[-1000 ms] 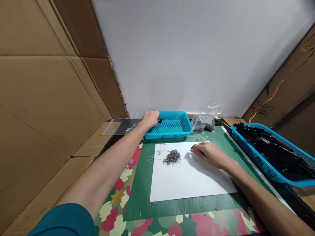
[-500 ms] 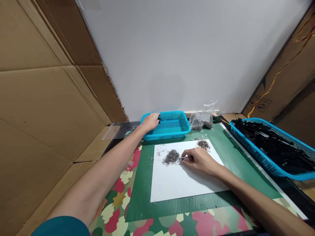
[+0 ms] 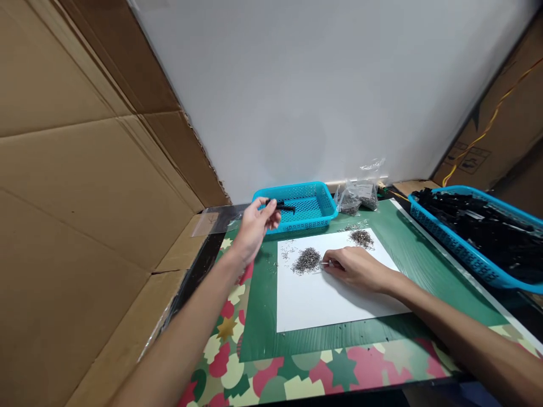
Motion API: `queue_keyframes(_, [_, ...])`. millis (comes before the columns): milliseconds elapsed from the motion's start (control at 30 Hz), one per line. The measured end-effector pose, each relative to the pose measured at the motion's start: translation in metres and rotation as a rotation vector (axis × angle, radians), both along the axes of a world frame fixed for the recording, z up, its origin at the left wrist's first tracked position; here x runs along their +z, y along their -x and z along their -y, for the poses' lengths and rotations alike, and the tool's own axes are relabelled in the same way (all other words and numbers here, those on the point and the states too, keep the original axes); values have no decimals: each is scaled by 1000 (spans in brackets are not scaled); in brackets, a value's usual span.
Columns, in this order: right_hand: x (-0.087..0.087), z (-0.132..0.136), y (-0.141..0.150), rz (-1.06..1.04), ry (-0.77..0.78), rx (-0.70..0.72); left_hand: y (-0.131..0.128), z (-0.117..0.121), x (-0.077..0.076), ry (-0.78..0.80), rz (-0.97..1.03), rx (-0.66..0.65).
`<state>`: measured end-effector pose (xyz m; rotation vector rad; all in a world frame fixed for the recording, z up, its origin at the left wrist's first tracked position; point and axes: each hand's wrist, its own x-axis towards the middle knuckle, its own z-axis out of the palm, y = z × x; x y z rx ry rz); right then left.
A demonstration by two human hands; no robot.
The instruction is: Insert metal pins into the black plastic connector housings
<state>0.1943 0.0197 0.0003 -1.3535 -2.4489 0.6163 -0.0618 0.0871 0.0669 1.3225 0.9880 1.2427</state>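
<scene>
My left hand (image 3: pixel 254 226) is raised at the near left corner of a blue perforated basket (image 3: pixel 292 225). Its fingers pinch a thin black plastic piece (image 3: pixel 286 208) with a bent end, which juts right over the basket. Low over a white sheet (image 3: pixel 314 311), my right hand (image 3: pixel 356 267) is closed on a thin, pale, pin-like thing (image 3: pixel 326 263) whose exact kind I cannot make out. Its tip points left, beside a heap of small metal pins (image 3: pixel 307 260). A smaller heap of the same metal bits (image 3: pixel 362 238) lies behind this hand.
At the right stands a second blue basket (image 3: pixel 475 270), heaped with black plastic pieces (image 3: pixel 475 229). Clear bags of metal bits (image 3: pixel 356 198) lean by the white back wall (image 3: pixel 292 96). Cardboard (image 3: pixel 80 226) encloses the left side. A green mat (image 3: pixel 263 305) lies under the sheet.
My left hand has come up out of the basket with the black piece in its fingers, now turned palm up. The right hand keeps its place by the pin heap. The view has shifted slightly.
</scene>
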Motion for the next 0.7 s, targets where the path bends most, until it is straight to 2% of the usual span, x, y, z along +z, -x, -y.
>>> queue_keyframes(100, [1, 0, 0, -43, 5, -20, -9, 30, -26, 123, 150, 11])
queue_keyframes(233, [0, -1, 9, -93, 32, -114, -20, 43, -47, 167, 99, -21])
queue_keyframes(367, [-2, -1, 15, -96, 65, -131, -27, 43, -55, 140, 82, -41])
queue_keyframes(533, [0, 0, 10, -128, 87, -55, -29, 53, -65, 189, 100, -83])
queue_keyframes(700, [2, 0, 3, -177, 103, -15, -28, 64, -68, 230, 90, -109])
